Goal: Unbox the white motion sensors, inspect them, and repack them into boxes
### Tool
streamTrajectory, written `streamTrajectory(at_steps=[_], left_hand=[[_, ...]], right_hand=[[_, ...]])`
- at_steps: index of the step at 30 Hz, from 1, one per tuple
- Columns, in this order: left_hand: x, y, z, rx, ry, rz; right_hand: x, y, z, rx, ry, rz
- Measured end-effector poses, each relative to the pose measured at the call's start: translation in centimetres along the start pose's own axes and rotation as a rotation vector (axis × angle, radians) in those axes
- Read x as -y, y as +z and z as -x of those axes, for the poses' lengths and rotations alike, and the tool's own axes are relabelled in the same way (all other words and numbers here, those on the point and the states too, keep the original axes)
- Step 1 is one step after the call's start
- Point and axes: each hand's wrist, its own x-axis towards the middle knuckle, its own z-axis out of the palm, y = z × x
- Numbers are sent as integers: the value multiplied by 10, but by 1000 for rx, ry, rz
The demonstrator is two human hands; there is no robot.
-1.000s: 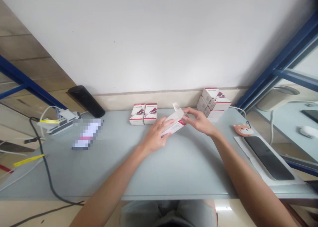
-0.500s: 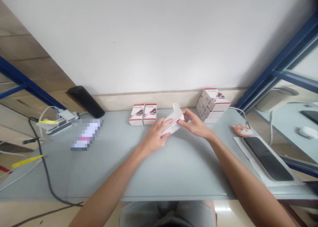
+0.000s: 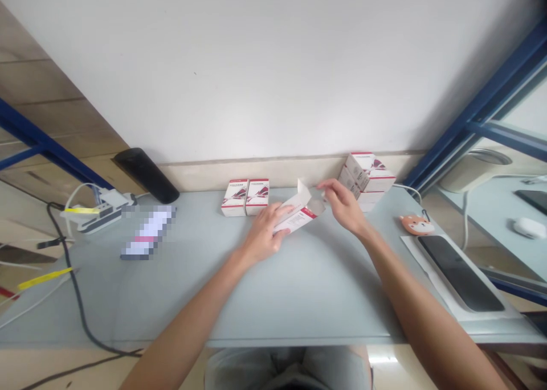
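Note:
My left hand [image 3: 265, 232] grips a small white carton with red trim [image 3: 299, 212], held tilted just above the grey table [image 3: 265, 287]. The carton's far end is open, its flap standing up. My right hand [image 3: 342, 203] hovers at that open end, fingers curled in a loose pinch beside the flap; I cannot make out anything in them. Two matching closed cartons [image 3: 245, 196] stand side by side just behind my left hand.
A stack of the same cartons [image 3: 365, 179] sits at the back right against the wall. A dark phone on white paper [image 3: 459, 270] and an orange animal-shaped item [image 3: 416, 224] lie at right. A power strip [image 3: 96, 210], cables and a black object [image 3: 147, 173] occupy the left.
My right hand has let go of the carton's end and drawn back slightly to the right. The carton's open mouth now shows. My left hand holds its place.

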Motion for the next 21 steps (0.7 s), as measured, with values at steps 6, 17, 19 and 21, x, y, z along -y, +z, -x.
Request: streamTrajectory(at_steps=[6,17,19,21], left_hand=[[0,-1,0,4,11,4],[-1,-3,0,6,24,-42],[-1,-3,0,15,31,-36],[-1,-3,-1,25,24,-24]], right_hand=[[8,-3,6,239,-117,461],[-2,-12,1,446,14,168],[-3,-13,0,463,65,148],[-3,-14,-1,456,89,136]])
